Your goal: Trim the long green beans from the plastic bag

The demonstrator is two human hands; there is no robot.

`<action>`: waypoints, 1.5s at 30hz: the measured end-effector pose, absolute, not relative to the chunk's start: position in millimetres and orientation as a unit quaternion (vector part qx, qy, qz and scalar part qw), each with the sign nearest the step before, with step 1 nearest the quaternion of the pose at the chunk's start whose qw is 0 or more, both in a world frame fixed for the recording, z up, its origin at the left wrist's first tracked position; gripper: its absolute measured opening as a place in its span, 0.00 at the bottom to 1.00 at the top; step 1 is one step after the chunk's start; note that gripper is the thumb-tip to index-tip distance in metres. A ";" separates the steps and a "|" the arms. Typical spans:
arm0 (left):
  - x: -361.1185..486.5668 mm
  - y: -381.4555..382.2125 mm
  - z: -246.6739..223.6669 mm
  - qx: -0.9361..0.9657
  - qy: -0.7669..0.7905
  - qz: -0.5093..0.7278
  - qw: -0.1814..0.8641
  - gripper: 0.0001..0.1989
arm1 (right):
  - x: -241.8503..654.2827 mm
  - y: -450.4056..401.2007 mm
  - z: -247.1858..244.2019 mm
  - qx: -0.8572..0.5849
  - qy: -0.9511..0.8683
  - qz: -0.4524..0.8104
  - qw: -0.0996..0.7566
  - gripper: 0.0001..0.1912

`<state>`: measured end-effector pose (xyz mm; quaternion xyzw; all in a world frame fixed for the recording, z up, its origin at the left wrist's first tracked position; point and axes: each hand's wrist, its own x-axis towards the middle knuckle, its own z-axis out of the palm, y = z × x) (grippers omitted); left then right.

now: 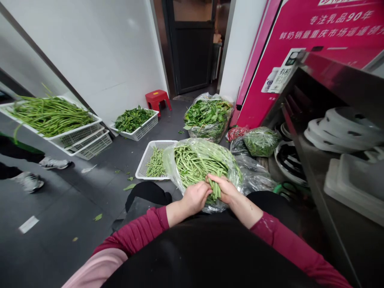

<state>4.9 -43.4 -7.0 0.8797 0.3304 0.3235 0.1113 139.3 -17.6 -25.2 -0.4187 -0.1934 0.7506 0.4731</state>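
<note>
Right in front of me stands a clear plastic bag [172,166] full of long green beans [195,162]. Over its near side, my right hand [225,189] is closed round a bunch of green beans [215,191]. My left hand [196,196] is closed too, its fingertips pinched at the left end of that bunch and touching it. What exactly sits between the left fingertips is hidden, though it looks like a bean end. Left of the bag, partly behind it, a white perforated basket [141,170] holds short bean pieces [156,164].
Stacked white baskets [97,120] with long green stems stand at left, beside a person's shoes [55,163]. A basket of leafy greens [147,130], a red stool [157,98] and a bag of greens [208,114] lie ahead. A metal shelf [318,180] with white dishes borders my right.
</note>
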 end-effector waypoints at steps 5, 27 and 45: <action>5.3 -21.5 23.5 0.853 0.340 0.378 0.117 0.09 | 147.1 -27.2 -24.0 -0.413 -0.205 0.734 0.499 0.07; 18.2 21.8 10.7 0.547 0.473 0.468 0.508 0.13 | 163.3 -47.9 -22.9 -0.342 -0.147 0.840 0.394 0.13; 11.0 -8.0 -2.5 0.428 0.325 0.282 0.795 0.18 | 163.3 -49.1 -20.2 -0.297 -0.116 0.895 0.312 0.11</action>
